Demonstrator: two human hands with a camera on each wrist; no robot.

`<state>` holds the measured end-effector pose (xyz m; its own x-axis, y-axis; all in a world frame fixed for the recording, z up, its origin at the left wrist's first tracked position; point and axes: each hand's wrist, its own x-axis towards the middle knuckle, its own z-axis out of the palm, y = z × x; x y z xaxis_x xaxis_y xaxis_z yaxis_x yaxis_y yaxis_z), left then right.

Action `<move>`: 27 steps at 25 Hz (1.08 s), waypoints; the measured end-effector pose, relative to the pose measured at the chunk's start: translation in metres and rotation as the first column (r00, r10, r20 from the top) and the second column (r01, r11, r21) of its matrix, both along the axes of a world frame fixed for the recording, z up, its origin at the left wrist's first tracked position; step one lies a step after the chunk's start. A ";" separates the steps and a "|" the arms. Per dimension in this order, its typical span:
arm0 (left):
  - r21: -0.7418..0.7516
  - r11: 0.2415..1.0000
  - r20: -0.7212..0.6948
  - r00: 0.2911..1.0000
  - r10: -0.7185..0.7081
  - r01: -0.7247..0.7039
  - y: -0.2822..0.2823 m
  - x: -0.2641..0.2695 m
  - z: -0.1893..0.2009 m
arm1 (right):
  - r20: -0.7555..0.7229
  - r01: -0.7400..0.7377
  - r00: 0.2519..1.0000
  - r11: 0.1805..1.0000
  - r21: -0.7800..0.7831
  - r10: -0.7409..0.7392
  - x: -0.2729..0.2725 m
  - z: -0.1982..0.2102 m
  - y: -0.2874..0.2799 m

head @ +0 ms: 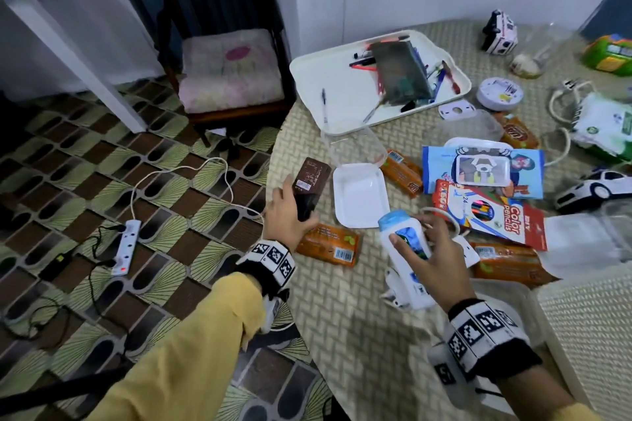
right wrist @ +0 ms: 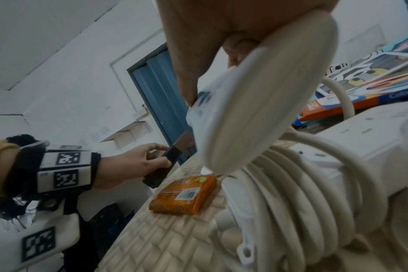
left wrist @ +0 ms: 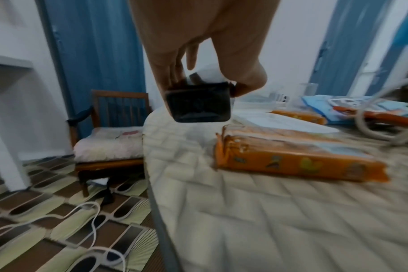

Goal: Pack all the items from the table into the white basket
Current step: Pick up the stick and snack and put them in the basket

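Bottle [head: 405, 251] in right grip [head: 432, 249], raised.

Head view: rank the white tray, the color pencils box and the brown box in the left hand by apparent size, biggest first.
1. White tray
2. Color pencils box
3. Brown box, smallest, though the left hand hides part of it.

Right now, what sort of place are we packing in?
Most likely a room in a home: a wooden chair with a floral cushion, patterned floor, and a cloth-covered table strewn with toy cars, a Color Pencils box and snack packets.
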<state>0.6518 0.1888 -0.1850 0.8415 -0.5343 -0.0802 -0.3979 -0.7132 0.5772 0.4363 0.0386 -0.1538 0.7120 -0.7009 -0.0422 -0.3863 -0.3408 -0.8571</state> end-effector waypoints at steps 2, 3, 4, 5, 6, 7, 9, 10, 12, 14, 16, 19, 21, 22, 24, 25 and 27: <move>-0.127 0.992 -0.008 1.000 -0.023 0.022 0.003 -0.023 0.011 | 0.009 0.008 1.000 1.000 -0.004 -0.008 -0.004 0.005 0.004; -0.194 0.981 -0.060 0.998 -0.032 0.019 0.003 -0.036 0.017 | 0.013 0.012 1.000 1.000 -0.003 -0.012 -0.006 0.008 0.007; -0.260 0.966 -0.139 0.989 -0.044 0.006 0.002 -0.048 0.026 | 0.020 0.016 1.000 1.000 -0.003 -0.016 -0.009 0.012 0.010; -0.314 0.949 -0.222 0.973 -0.065 -0.008 0.000 -0.061 0.034 | 0.032 0.017 0.999 1.000 -0.010 -0.017 -0.013 0.016 0.012; -0.343 0.939 -0.283 0.954 -0.095 -0.008 -0.004 -0.072 0.043 | 0.049 0.018 0.999 1.000 -0.023 -0.017 -0.018 0.021 0.014; -0.357 0.934 -0.308 0.942 -0.131 0.013 -0.009 -0.084 0.051 | 0.070 0.025 0.997 0.999 -0.034 -0.023 -0.023 0.027 0.016; -0.425 0.902 -0.311 0.924 -0.222 0.074 -0.019 -0.104 0.062 | 0.119 0.066 0.991 0.996 -0.060 -0.058 -0.035 0.038 0.019; -0.470 0.877 -0.305 0.915 -0.265 0.097 -0.024 -0.115 0.068 | 0.155 0.103 0.984 0.992 -0.076 -0.090 -0.044 0.046 0.020; -0.539 0.832 -0.282 0.903 -0.323 0.129 -0.035 -0.138 0.081 | 0.218 0.182 0.964 0.975 -0.125 -0.152 -0.066 0.064 0.020; -0.577 0.800 -0.240 0.902 -0.359 0.164 -0.044 -0.165 0.096 | 0.265 0.248 0.944 0.951 -0.185 -0.195 -0.093 0.086 0.019; -0.587 0.781 -0.163 0.915 -0.370 0.212 -0.053 -0.195 0.114 | 0.305 0.311 0.922 0.924 -0.222 -0.237 -0.124 0.108 0.017; -0.584 0.768 -0.063 0.929 -0.365 0.262 -0.069 -0.239 0.144 | 0.360 0.415 0.880 0.870 -0.266 -0.310 -0.172 0.139 0.015; -0.570 0.745 0.002 0.907 -0.420 0.347 -0.083 -0.271 0.163 | 0.401 0.445 0.859 0.852 -0.275 -0.319 -0.210 0.157 0.013; -0.557 0.732 0.023 0.888 -0.459 0.392 -0.090 -0.290 0.171 | 0.413 0.463 0.849 0.840 -0.283 -0.329 -0.231 0.165 0.012; -0.532 0.713 0.048 0.857 -0.512 0.456 -0.098 -0.330 0.188 | 0.420 0.500 0.833 0.815 -0.292 -0.361 -0.274 0.178 0.008; -0.509 0.712 0.072 0.848 -0.525 0.484 -0.102 -0.343 0.196 | 0.417 0.512 0.828 0.807 -0.293 -0.374 -0.289 0.183 0.003; -0.462 0.694 0.124 0.815 -0.566 0.553 -0.108 -0.380 0.212 | 0.385 0.535 0.826 0.787 -0.307 -0.412 -0.333 0.193 -0.006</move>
